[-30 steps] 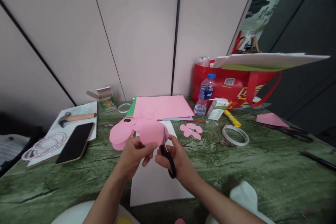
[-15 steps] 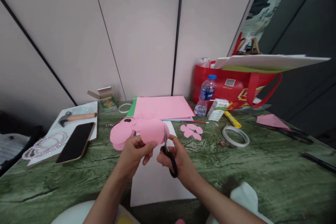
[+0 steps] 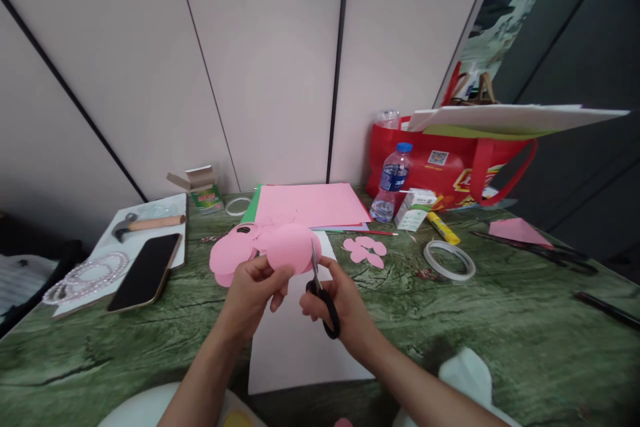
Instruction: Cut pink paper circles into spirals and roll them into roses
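My left hand point(image 3: 257, 290) pinches the lower edge of a rounded piece of pink paper point(image 3: 290, 247) between thumb and fingers. Black-handled scissors point(image 3: 329, 310) are in my right hand point(image 3: 343, 307), its fingers through the loops. Their blades point up and lie along the right edge of the pink paper. Behind my left hand, more pink paper pieces point(image 3: 231, 255) lie on the table, one with a hole near its top. Under both hands is a white sheet of paper point(image 3: 305, 353). Small pink petal shapes point(image 3: 366, 250) rest to the right.
Stacked coloured sheets point(image 3: 310, 203) lie at the back. To the left are a hammer point(image 3: 150, 222), a phone point(image 3: 145, 273) and bead strings point(image 3: 90, 277). On the right stand a water bottle point(image 3: 391, 183), a carton point(image 3: 415, 209) and a red bag point(image 3: 425, 160), with a tape roll point(image 3: 449, 260) nearer.
The pink paper in my left hand has turned slightly against the scissor blades. My hands have otherwise barely shifted.
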`<act>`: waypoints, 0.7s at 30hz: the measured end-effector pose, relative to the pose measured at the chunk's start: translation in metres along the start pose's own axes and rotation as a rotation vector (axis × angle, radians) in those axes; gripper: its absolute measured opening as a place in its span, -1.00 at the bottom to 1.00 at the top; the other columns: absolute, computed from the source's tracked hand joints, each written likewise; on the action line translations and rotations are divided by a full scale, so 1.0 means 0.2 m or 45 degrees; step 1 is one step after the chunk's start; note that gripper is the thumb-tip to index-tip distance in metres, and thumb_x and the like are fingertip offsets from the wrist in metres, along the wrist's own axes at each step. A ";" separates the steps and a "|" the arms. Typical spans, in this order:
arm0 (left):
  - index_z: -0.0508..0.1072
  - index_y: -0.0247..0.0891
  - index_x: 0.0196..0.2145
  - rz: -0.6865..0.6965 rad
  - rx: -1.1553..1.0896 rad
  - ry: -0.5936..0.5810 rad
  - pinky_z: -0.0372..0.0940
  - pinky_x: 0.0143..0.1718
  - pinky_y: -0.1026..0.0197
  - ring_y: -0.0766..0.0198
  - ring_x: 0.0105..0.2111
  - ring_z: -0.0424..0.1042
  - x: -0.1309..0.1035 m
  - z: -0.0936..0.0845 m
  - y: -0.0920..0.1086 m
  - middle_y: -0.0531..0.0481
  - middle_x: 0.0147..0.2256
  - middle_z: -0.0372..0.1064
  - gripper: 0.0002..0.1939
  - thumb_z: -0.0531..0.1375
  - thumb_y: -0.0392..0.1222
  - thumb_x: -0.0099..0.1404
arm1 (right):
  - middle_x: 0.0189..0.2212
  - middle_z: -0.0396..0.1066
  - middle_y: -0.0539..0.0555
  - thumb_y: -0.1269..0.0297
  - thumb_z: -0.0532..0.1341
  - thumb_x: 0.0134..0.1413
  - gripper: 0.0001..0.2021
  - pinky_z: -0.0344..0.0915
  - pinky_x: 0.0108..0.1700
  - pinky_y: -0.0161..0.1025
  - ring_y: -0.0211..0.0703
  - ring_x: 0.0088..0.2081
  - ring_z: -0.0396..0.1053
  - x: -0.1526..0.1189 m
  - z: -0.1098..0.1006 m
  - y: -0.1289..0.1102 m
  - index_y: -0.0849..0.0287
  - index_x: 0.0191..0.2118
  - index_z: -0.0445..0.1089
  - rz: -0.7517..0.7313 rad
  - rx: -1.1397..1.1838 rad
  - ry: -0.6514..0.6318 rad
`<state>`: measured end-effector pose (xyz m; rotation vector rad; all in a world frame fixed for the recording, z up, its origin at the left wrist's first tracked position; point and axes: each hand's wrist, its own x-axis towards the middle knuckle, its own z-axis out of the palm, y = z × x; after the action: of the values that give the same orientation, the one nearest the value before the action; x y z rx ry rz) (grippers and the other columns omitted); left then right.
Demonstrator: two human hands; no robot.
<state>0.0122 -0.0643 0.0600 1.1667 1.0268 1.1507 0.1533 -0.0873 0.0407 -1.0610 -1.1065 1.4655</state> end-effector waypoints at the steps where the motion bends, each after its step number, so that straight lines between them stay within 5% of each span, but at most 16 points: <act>1: 0.31 -0.37 -0.66 0.001 -0.001 0.007 -0.09 -0.78 0.44 0.57 -0.82 0.08 0.00 0.00 0.00 0.15 -0.75 0.23 -0.74 0.29 -0.19 -0.01 | -0.72 0.26 -0.17 0.18 0.32 -0.35 -0.38 0.10 -0.58 -0.35 -0.32 -0.65 0.14 0.00 0.00 -0.01 0.20 -0.09 0.10 0.004 0.000 0.005; 15: 0.30 -0.31 -0.53 -0.060 -0.167 -0.098 -0.01 -0.81 0.42 0.47 -0.82 0.20 0.00 0.01 0.02 0.14 -0.67 0.31 -0.75 0.23 -0.08 0.10 | -0.71 0.27 -0.16 0.18 0.28 -0.23 -0.45 0.15 -0.57 -0.34 -0.28 -0.64 0.23 -0.01 -0.01 0.05 0.19 -0.06 0.11 -0.074 -0.066 -0.089; 21: 0.33 -0.37 -0.65 -0.010 -0.060 -0.021 -0.07 -0.78 0.43 0.56 -0.82 0.10 0.00 0.01 0.00 0.14 -0.71 0.24 -0.71 0.29 -0.13 0.00 | -0.68 0.27 -0.16 0.22 0.30 -0.22 -0.44 0.16 -0.57 -0.35 -0.31 -0.64 0.21 -0.01 0.00 0.09 0.18 -0.06 0.09 -0.072 -0.038 -0.150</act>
<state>0.0138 -0.0647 0.0608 1.1328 0.9860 1.1516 0.1505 -0.0903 0.0240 -0.9661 -1.2350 1.4864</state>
